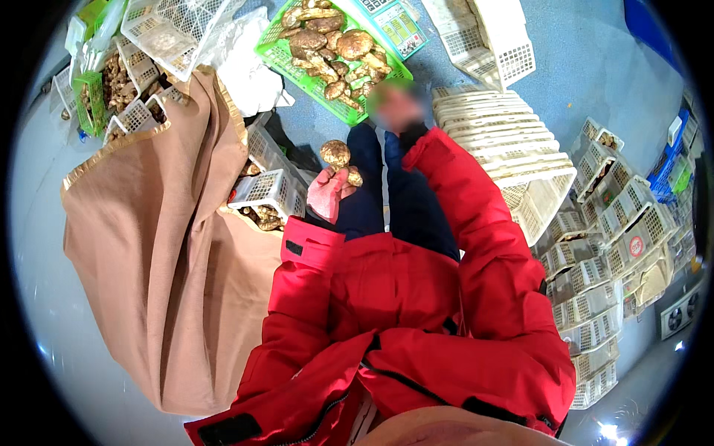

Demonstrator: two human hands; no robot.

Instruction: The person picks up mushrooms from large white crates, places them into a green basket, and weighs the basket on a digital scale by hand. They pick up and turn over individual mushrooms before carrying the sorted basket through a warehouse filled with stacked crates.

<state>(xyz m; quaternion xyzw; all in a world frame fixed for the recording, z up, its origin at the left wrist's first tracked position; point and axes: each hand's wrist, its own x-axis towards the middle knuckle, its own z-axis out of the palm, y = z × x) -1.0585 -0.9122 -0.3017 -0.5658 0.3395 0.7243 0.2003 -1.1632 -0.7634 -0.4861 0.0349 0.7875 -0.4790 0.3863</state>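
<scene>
My left hand [326, 195] is closed around brown-capped mushrooms, above my left thigh. One speckled round mushroom cap [335, 154] rises above the fingers, and a smaller mushroom piece [355, 177] shows beside it. My right hand [396, 105] reaches out to the right corner of a bright green plastic basket [301, 89]. That hand is blurred, so its fingers and anything in them cannot be made out. Several large mushrooms [355, 44] with brown caps and pale stems lie heaped in the basket. At its far right stands a teal scale [401, 31] with a keypad.
A brown blanket [156, 245] drapes over the left side, with a white crate [274, 187] of mushrooms beside it. Nested white baskets [498, 134] lie to the right. More stacked crates [595, 275] stand farther right. An upturned white crate [178, 30] sits far left.
</scene>
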